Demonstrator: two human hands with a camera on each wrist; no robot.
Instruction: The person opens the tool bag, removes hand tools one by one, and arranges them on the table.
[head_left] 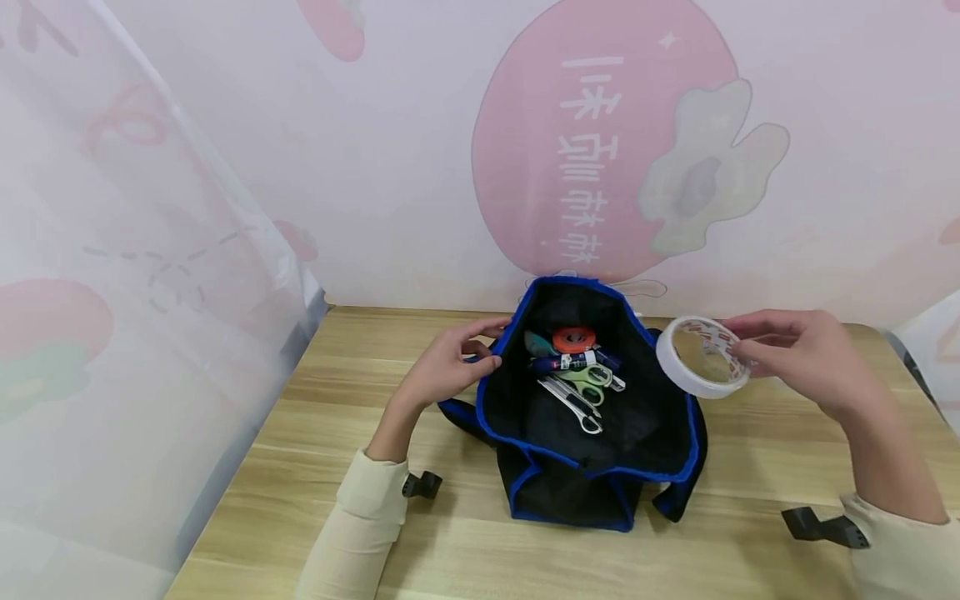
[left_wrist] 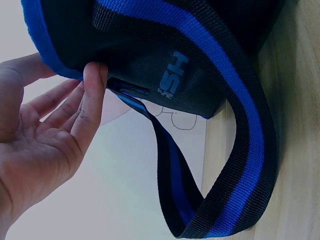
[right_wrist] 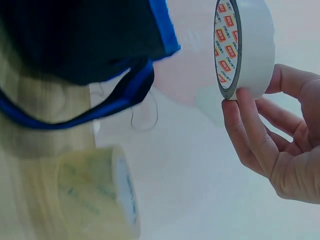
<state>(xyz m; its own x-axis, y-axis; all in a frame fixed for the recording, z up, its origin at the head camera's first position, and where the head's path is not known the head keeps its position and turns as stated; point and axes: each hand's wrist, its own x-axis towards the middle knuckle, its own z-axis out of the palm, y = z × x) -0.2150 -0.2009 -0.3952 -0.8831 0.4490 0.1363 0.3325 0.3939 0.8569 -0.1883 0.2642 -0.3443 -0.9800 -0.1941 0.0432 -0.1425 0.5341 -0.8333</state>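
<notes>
A black tool bag (head_left: 645, 433) with blue edging stands wide-mouthed on the table. My left hand (head_left: 448, 360) pinches its left rim between thumb and fingers; in the left wrist view that hand (left_wrist: 55, 120) lies against the bag's outer side. My right hand (head_left: 806, 354) grips a white roll of tape (head_left: 701, 385) beside the bag's right rim, slightly above it. In the right wrist view the thumb and fingertips hold the edge of the roll (right_wrist: 257, 50). Inside the bag lie green-handled scissors (head_left: 588, 385), an orange roll (head_left: 573, 339), a dark blue tube (head_left: 562, 362) and a silver-and-black tool (head_left: 572, 402).
A wide roll of clear tape (right_wrist: 90, 195) stands on the table in the right wrist view. The bag's black-and-blue strap (left_wrist: 250, 150) loops out onto the wooden table (head_left: 322, 417). A printed pink-and-white sheet (head_left: 405, 167) hangs behind the table.
</notes>
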